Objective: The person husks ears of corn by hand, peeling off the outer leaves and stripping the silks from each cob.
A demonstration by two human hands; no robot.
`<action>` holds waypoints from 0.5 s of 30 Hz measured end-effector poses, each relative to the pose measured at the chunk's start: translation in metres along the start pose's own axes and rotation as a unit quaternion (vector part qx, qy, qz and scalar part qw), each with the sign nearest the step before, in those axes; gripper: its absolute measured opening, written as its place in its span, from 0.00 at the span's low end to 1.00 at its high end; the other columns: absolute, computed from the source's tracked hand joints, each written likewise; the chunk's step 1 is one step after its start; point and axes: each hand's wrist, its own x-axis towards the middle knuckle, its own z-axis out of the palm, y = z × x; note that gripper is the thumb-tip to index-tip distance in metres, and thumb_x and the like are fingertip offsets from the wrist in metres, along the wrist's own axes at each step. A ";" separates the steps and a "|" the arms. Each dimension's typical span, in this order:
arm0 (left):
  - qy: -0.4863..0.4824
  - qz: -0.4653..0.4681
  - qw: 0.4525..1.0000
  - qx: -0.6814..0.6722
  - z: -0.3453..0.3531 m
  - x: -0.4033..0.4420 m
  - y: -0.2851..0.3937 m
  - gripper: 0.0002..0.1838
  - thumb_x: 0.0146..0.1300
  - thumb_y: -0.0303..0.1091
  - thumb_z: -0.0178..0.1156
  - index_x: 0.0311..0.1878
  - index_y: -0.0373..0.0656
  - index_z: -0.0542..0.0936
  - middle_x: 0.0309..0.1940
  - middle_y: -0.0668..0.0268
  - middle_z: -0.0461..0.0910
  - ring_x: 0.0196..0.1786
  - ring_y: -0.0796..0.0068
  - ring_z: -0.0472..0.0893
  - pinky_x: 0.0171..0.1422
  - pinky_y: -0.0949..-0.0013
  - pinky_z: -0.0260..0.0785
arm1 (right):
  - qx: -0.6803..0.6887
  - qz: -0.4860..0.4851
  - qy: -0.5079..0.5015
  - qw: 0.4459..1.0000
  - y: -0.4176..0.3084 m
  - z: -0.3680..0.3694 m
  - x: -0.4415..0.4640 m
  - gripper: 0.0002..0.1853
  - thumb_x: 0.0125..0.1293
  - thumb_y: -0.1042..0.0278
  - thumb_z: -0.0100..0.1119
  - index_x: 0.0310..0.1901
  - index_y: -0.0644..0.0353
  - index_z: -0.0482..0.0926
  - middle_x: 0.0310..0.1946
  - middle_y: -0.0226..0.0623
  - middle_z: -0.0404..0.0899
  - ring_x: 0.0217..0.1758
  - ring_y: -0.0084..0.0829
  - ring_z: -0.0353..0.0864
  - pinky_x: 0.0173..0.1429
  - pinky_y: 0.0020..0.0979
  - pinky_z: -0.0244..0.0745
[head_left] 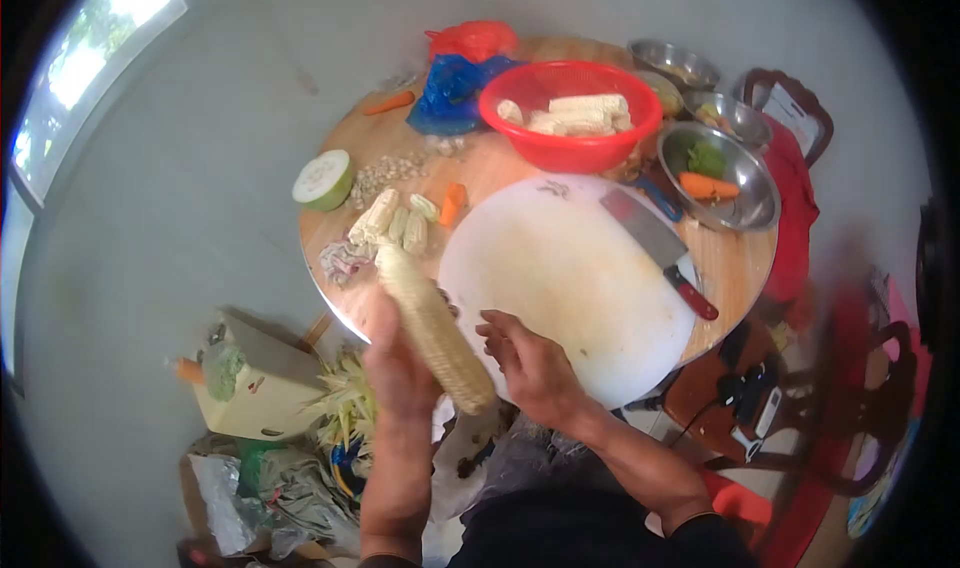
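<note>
My left hand (398,368) grips a pale, husked corn cob (432,328), held tilted over the near edge of the table. To its right, my right hand (535,368) hovers at the front of the white round cutting board (540,258), fingers apart and slightly curled, with nothing in them. A cleaver (655,243) with a red-brown handle lies on the board's right side. Several short corn pieces (385,218) rest on the table beyond my left hand. More husked cobs (585,113) sit in a red plastic colander (570,153) at the back.
Steel bowls stand at the right, one holding a carrot (708,186) and greens. A cut gourd (323,180), garlic cloves (385,173), a carrot chunk (453,204) and a blue bag (455,93) lie on the table. Below left is a cream bin (260,388) beside corn husks (347,398).
</note>
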 end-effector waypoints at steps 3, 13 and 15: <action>0.016 0.029 0.999 0.034 0.028 0.005 -0.042 0.22 0.81 0.45 0.50 0.66 0.38 0.72 0.51 0.58 0.80 0.49 0.64 0.82 0.57 0.61 0.77 | 0.006 -0.009 0.006 1.000 -0.012 -0.016 0.000 0.28 0.74 0.57 0.62 0.68 0.65 0.70 0.58 0.57 0.82 0.59 0.54 0.84 0.61 0.44 0.79; -0.029 0.044 0.967 0.248 0.025 0.069 -0.071 0.12 0.81 0.34 0.54 0.48 0.36 0.84 0.31 0.71 0.83 0.33 0.85 0.78 0.40 0.76 0.73 | 0.287 0.138 -0.160 0.934 0.010 -0.080 -0.007 0.32 0.69 0.54 0.64 0.67 0.66 0.70 0.44 0.36 0.80 0.44 0.28 0.82 0.52 0.36 0.77; -0.038 0.077 0.943 0.321 0.004 0.094 -0.061 0.11 0.81 0.32 0.54 0.49 0.36 0.83 0.29 0.71 0.81 0.31 0.82 0.77 0.39 0.74 0.72 | 0.351 0.147 -0.153 0.912 0.016 -0.085 -0.010 0.31 0.70 0.56 0.62 0.67 0.67 0.69 0.45 0.37 0.80 0.44 0.29 0.82 0.52 0.35 0.77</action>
